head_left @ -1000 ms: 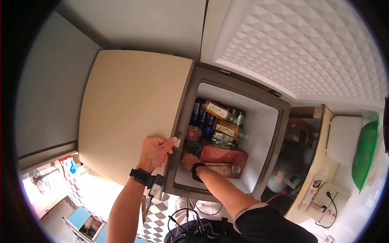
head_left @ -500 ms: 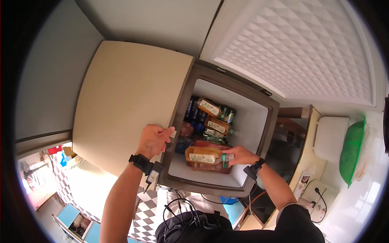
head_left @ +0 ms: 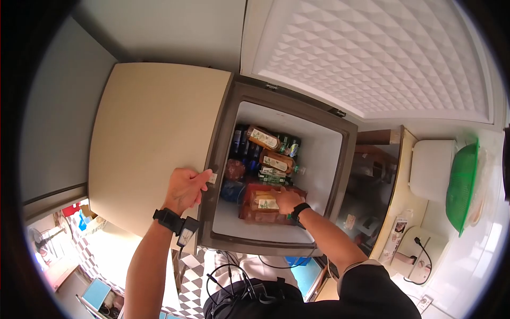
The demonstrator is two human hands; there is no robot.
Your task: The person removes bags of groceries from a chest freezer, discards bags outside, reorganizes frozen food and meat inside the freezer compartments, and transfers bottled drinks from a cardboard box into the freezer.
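Note:
Inside the open chest freezer point(head_left: 326, 154), my right hand point(head_left: 288, 201) is closed round the neck end of a labelled bottle point(head_left: 265, 202) of amber liquid, which lies on a red box point(head_left: 249, 212). Two similar bottles, an upper one point(head_left: 263, 137) and a lower one point(head_left: 276, 161), lie farther back, near dark bottles and green-labelled packs point(head_left: 272, 174). A round reddish package point(head_left: 235, 169) and a blue bag point(head_left: 232, 190) are to their left. My left hand point(head_left: 187, 189) pinches a small pale tab point(head_left: 213, 178) at the edge of the beige panel.
The raised white lid point(head_left: 372, 58) has a patterned inner face. A beige panel point(head_left: 154, 143) covers the left side. On the right are a green basket point(head_left: 463, 189), a white container point(head_left: 433, 169) and a plug with a black cord point(head_left: 418, 242). Checkered floor shows below.
My right hand came up from the freezer's near left with the bottle, then moved left and set it down over the red box. My left hand keeps its place at the panel edge.

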